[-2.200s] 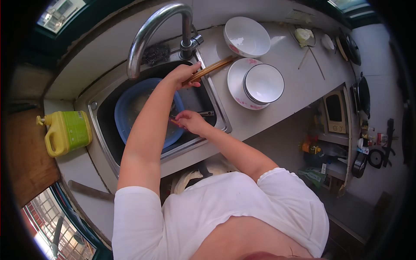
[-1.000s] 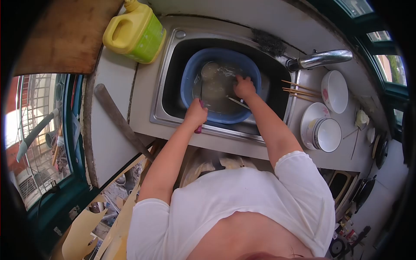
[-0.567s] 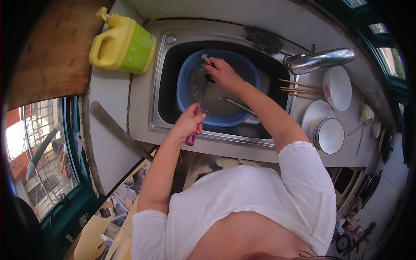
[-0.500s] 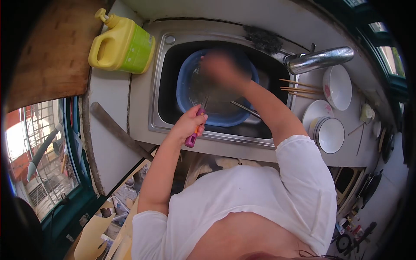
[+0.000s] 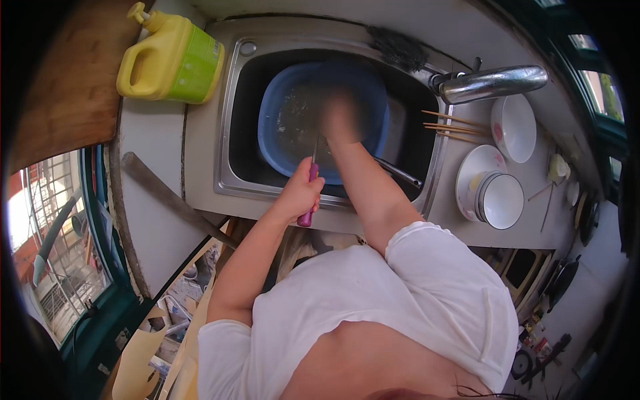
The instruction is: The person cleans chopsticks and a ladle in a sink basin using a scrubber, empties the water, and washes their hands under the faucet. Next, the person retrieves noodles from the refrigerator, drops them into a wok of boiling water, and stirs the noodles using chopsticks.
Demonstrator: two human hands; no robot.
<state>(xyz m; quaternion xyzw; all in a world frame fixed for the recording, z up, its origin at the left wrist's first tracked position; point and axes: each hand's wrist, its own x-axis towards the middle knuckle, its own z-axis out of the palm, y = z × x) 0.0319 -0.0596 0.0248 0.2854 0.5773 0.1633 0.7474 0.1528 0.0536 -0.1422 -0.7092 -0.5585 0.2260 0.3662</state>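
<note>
My left hand [image 5: 300, 192] is closed around the purple handle [image 5: 308, 217] of a utensil at the near rim of a blue basin [image 5: 270, 143]. Its thin metal part points into the basin; the far end is hard to make out, so its kind is unclear. My right hand [image 5: 341, 117] is over the basin, beside the utensil's metal end. A blur covers its fingers, and whether they hold anything cannot be seen. Cloudy water with pale bits [image 5: 293, 117] shows in the basin. A metal tube-like handle [image 5: 403, 173] sticks out from the basin's right side.
The basin sits in a steel sink [image 5: 225, 170] under a tap [image 5: 493, 83]. At right are chopsticks [image 5: 457, 127], a large bowl [image 5: 517, 130], a plate [image 5: 467, 175] and stacked bowls [image 5: 501, 200]. A yellow-green jug [image 5: 177, 63] and a long wooden handle [image 5: 157, 183] are at left.
My right hand has come nearer to me, toward the utensil's metal end. My left hand keeps its grip on the purple handle. The whole view has shifted slightly.
</note>
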